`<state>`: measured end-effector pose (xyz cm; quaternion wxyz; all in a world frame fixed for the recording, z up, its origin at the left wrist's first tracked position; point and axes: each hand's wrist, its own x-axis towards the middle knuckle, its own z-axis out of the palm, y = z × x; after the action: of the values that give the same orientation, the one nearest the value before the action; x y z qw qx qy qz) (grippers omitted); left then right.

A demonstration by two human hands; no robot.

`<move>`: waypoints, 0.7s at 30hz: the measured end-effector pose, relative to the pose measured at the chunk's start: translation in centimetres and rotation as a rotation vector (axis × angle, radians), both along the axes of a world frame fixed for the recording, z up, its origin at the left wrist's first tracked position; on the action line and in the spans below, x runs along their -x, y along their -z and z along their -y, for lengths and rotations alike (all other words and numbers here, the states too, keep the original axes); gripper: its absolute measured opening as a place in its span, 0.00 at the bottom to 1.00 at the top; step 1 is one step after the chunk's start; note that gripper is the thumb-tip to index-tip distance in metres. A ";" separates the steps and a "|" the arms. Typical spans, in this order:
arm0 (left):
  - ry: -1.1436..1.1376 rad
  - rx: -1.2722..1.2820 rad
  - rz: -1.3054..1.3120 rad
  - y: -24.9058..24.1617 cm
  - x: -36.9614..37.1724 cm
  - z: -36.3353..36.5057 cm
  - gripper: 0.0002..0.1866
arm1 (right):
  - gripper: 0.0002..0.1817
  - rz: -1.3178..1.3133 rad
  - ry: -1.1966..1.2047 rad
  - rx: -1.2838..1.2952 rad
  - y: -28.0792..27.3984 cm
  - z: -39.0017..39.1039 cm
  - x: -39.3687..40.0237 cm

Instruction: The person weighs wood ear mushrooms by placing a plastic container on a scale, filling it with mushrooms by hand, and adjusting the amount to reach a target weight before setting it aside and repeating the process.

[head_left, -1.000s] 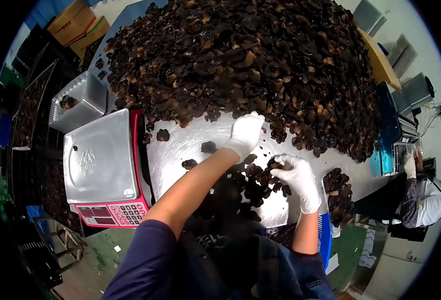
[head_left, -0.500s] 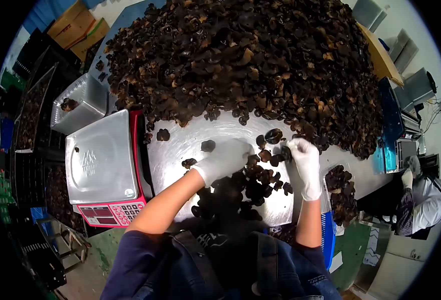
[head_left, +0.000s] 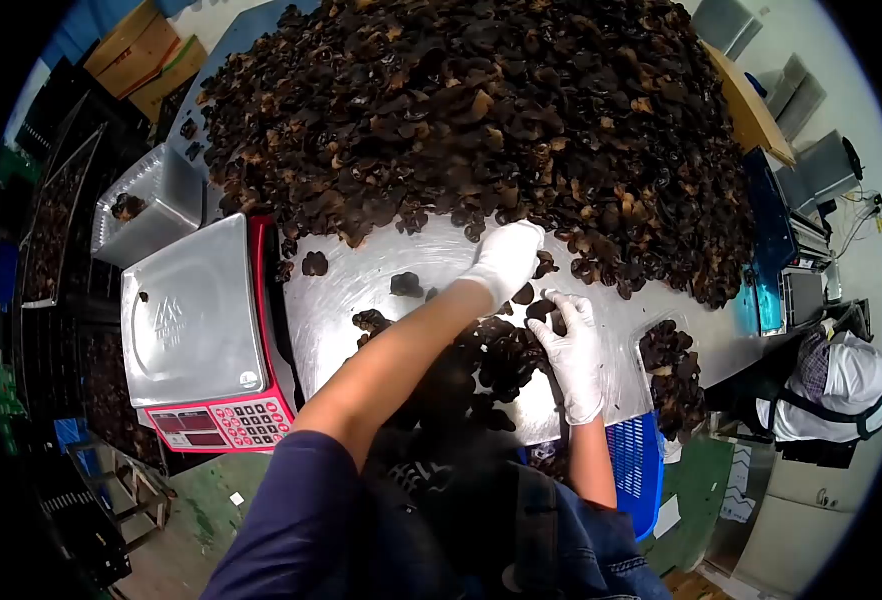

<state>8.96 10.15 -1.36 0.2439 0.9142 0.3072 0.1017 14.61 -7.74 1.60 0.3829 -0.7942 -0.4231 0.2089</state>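
On the table [head_left: 361,300], right hand [head_left: 571,350] fingers spread over mushrooms [head_left: 501,355].

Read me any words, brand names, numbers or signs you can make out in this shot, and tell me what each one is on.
No text can be read.
Scale platter: an embossed peaked logo with a line of letters under it, too blurred to read.
Scale keypad: rows of keys and a dark display, markings too small to read.
Cardboard boxes: no legible print.
White gloves on the left hand and right hand: no markings.
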 end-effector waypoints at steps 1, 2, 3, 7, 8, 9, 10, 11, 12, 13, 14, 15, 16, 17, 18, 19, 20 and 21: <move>-0.010 0.078 0.104 -0.7 1.0 0.1 0.08 | 0.25 0.034 -0.005 -0.036 1.5 0.2 -0.5; -0.019 0.156 0.203 -1.5 2.3 0.1 0.06 | 0.25 0.029 -0.002 -0.041 1.6 0.5 -0.6; -0.020 0.295 0.250 -2.1 3.6 0.1 0.05 | 0.24 -0.059 -0.015 -0.132 1.9 0.8 -0.4; 0.104 0.287 0.387 -0.8 7.8 0.3 0.04 | 0.25 0.037 -0.014 -0.267 2.1 0.8 0.0; 0.147 0.406 0.401 -1.2 8.4 0.6 0.04 | 0.25 0.035 -0.015 -0.267 1.4 0.1 0.5; 0.148 0.407 0.398 -1.9 9.0 1.0 0.04 | 0.26 0.012 -0.020 -0.247 0.2 -0.6 1.1; 0.164 0.545 0.342 -2.7 9.5 1.3 0.05 | 0.26 -0.010 -0.024 -0.229 -0.4 -0.9 1.4; 0.181 0.680 0.284 -3.2 9.9 1.6 0.07 | 0.25 0.036 -0.090 -0.199 -0.2 -0.9 1.1; 0.220 0.521 0.314 -3.0 10.4 2.0 0.09 | 0.24 0.081 -0.132 -0.204 0.0 -0.9 0.9; 0.222 0.517 0.313 -3.4 10.9 2.1 0.09 | 0.23 0.124 -0.174 -0.208 0.2 -0.8 1.0; 0.250 0.482 0.259 -3.9 11.4 2.1 0.09 | 0.21 0.120 -0.187 -0.238 0.6 -0.4 1.3; 0.277 0.449 0.205 -4.1 11.9 2.3 0.10 | 0.19 0.213 -0.252 -0.302 0.5 -0.3 1.5; 0.292 0.392 0.252 -4.0 12.3 2.6 0.11 | 0.18 0.169 -0.263 -0.319 0.4 -0.1 2.2; 0.290 0.396 0.251 -3.9 12.3 3.1 0.11 | 0.18 0.126 -0.273 -0.334 0.5 0.2 3.0; 0.234 0.384 0.298 -4.1 12.3 3.7 0.11 | 0.17 0.157 -0.267 -0.335 1.5 0.6 3.5; 0.175 0.371 0.342 -4.5 12.0 4.2 0.11 | 0.17 0.139 -0.201 -0.350 2.1 0.5 4.6; 0.134 0.411 0.271 -4.7 11.4 4.6 0.11 | 0.14 0.039 -0.148 -0.337 2.1 0.6 5.5; 0.131 0.411 0.270 -3.8 10.7 5.2 0.11 | 0.11 -0.060 -0.094 -0.324 1.7 0.6 6.0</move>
<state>-1.73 4.99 2.47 0.4696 0.8415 0.2260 0.1420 8.56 -8.33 -0.11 0.5082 -0.6947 -0.4765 0.1792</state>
